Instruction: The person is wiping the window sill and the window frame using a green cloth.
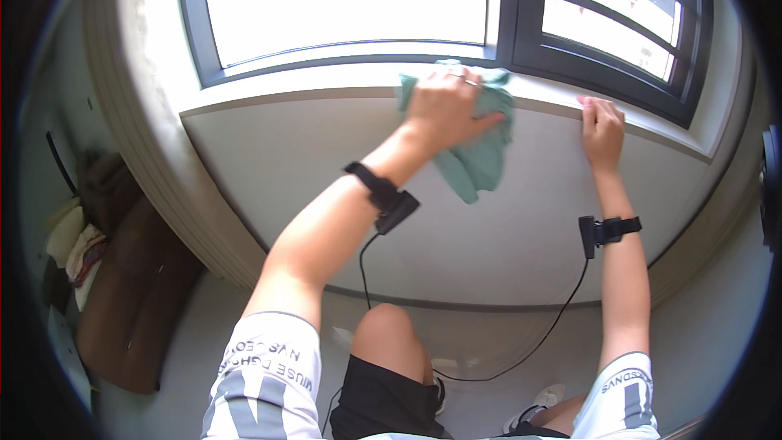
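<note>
A green cloth (481, 155) lies bunched under my left hand (446, 107), which presses it against the white windowsill (326, 87). Part of the cloth hangs over the sill's front edge, down the wall. My left fingers point toward the window frame, and a ring shows on one of them. Farther right, my right hand (604, 132) is closed with its fingers bent over the sill's edge; no cloth shows in it. Each forearm wears a black strap with a small device, and a thin black cable runs from each.
A dark-framed window (509, 16) stands above the sill, its right part crossed by bars. Pale curtains (151, 138) hang to the left. A brown sofa (134, 293) with heaped fabric (84, 253) stands at far left. The black cable (521, 363) loops low across my legs.
</note>
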A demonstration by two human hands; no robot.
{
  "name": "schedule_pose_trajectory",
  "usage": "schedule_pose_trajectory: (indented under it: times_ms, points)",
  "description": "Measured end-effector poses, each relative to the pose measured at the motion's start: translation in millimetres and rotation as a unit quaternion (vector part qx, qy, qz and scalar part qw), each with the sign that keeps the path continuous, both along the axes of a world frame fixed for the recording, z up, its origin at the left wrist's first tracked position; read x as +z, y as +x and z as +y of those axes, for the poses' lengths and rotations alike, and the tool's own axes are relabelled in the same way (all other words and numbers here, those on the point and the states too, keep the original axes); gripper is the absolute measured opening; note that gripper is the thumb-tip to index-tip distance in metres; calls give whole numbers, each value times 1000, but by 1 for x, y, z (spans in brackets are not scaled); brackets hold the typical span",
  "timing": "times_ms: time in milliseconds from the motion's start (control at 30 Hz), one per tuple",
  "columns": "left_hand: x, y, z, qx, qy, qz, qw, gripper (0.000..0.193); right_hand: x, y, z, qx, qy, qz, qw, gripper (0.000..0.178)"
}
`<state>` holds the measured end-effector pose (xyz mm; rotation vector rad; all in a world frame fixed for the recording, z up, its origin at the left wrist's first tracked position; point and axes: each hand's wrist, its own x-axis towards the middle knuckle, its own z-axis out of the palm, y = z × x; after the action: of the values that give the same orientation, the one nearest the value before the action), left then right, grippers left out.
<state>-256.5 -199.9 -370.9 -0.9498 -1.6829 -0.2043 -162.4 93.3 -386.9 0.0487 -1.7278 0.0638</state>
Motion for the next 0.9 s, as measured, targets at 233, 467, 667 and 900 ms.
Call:
schedule_pose_trajectory:
  times_ms: [233,467,667,900]
  points:
    - [41,-27,-142,76,2,-328,942,89,6,-5,-16,-8,13,57,998,34]
    - [25,19,31,77,-42,-172,981,91,-2,-13,-18,2,3,37,999,36]
    - [43,10,30,0,-77,-296,952,99,1,-10,-10,23,46,37,998,32]
    - [41,-66,-238,122,-6,-347,930,83,-4,-13,-4,-17,27,34,999,31]
